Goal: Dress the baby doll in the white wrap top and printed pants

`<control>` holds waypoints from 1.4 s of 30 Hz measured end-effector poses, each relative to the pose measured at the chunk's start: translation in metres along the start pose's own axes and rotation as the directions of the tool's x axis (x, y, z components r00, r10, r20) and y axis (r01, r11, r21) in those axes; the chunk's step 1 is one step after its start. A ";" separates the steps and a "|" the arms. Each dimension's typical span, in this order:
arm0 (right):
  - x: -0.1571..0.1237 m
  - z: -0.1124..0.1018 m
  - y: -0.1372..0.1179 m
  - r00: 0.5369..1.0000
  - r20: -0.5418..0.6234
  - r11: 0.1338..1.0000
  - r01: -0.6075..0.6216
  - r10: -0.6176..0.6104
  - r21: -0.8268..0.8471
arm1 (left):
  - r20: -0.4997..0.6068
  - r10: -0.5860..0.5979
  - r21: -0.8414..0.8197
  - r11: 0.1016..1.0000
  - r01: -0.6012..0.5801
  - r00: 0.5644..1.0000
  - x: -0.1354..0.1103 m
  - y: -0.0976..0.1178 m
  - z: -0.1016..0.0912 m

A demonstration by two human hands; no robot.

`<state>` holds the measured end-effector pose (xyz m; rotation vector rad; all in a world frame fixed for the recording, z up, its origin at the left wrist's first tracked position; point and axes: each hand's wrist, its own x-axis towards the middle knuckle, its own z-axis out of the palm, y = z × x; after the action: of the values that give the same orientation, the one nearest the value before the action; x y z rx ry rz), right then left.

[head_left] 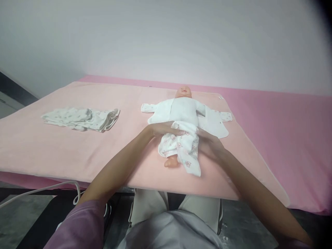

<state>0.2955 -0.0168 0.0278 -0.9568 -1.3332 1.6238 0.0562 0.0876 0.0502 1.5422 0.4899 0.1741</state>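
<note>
A baby doll (184,91) lies on its back, its head toward the wall. Under and around its body spreads an open white baby shirt (215,123) with patterned cuffs. White printed baby pants (188,148) cover the lower body, and one bare foot (171,162) pokes out of a leg opening. My left hand (166,129) grips the pants near the waist from the left, fingers over the cloth. On the other side my right hand (209,143) holds the right edge of the pants, its fingertips partly hidden by the fabric.
A folded pile of patterned white baby clothes (80,118) lies to the left on the peach mat (109,155). Beneath the mat is a pink table cover (280,138). A white cable (52,186) hangs by the front left edge. The wall rises behind.
</note>
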 end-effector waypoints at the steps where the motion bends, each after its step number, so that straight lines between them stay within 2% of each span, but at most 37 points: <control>1: 0.000 0.000 -0.001 1.000 -0.003 1.000 0.009 -0.009 0.005 | 0.002 0.006 -0.002 1.000 -0.006 1.000 0.000 0.000 0.000; 6: 0.000 0.000 -0.003 0.999 0.009 0.998 0.052 -0.052 -0.034 | 0.030 0.048 -0.008 0.999 -0.048 0.998 0.002 -0.001 -0.001; 10: -0.003 -0.001 -0.005 0.992 0.099 0.973 0.102 -0.082 -0.209 | -0.017 0.076 0.058 0.996 -0.075 0.997 0.001 0.000 -0.002; 13: -0.008 -0.002 -0.008 0.981 0.189 0.949 0.099 -0.043 -0.299 | -0.038 0.093 0.056 0.994 -0.091 0.995 0.000 0.001 -0.002; 16: -0.010 -0.004 -0.008 0.974 0.227 0.932 0.091 -0.010 -0.350 | 0.042 0.063 0.046 0.997 -0.065 0.997 -0.001 0.002 -0.003; 19: -0.007 -0.005 -0.003 0.992 0.099 0.960 0.104 -0.081 -0.259 | 0.135 -0.015 0.157 0.988 -0.007 0.991 -0.002 0.006 -0.002; 22: -0.002 -0.006 0.002 0.990 -0.065 0.979 0.109 -0.121 -0.174 | 0.148 -0.089 0.292 0.955 0.042 0.985 -0.004 0.011 0.003; 24: -0.002 -0.008 0.001 0.995 -0.032 0.972 0.087 -0.096 -0.218 | 0.088 -0.065 0.314 0.949 0.034 0.994 -0.005 0.014 0.007; 27: -0.006 -0.012 -0.005 0.989 0.150 0.951 0.046 0.000 -0.307 | -0.043 0.063 0.318 0.947 -0.046 0.997 -0.004 0.014 0.011; 29: -0.008 -0.013 -0.008 0.982 0.185 0.946 0.039 0.022 -0.322 | -0.103 0.130 0.320 0.943 -0.091 0.986 -0.002 0.012 0.013; 31: -0.008 -0.011 -0.006 0.994 0.105 0.959 0.060 -0.032 -0.277 | -0.113 0.128 0.323 0.943 -0.086 0.985 0.000 0.011 0.013; 33: -0.005 -0.007 -0.002 0.994 -0.021 0.980 0.103 -0.108 -0.173 | -0.076 0.077 0.321 0.946 -0.049 0.994 0.001 0.011 0.012; 36: -0.001 -0.007 0.003 0.987 -0.111 0.988 0.106 -0.119 -0.116 | -0.065 0.067 0.301 0.952 -0.045 0.996 -0.001 0.011 0.013; 37: -0.001 -0.009 0.003 0.991 -0.092 0.985 0.078 -0.093 -0.154 | -0.097 0.096 0.301 0.951 -0.063 0.991 -0.001 0.012 0.015; 39: -0.004 -0.017 0.000 0.999 0.030 0.964 0.022 -0.014 -0.266 | -0.192 0.171 0.331 0.938 -0.100 0.966 -0.001 0.012 0.017; 41: -0.007 -0.024 -0.005 0.983 0.181 0.937 0.021 0.045 -0.348 | -0.258 0.219 0.369 0.922 -0.113 0.941 -0.001 0.013 0.020; 42: -0.008 -0.026 -0.008 0.975 0.219 0.933 0.039 0.044 -0.359 | -0.258 0.222 0.376 0.920 -0.114 0.940 0.000 0.013 0.021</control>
<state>0.3239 -0.0138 0.0318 -1.0069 -1.8341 1.5516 0.0667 0.0691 0.0621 1.9302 0.6502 0.4789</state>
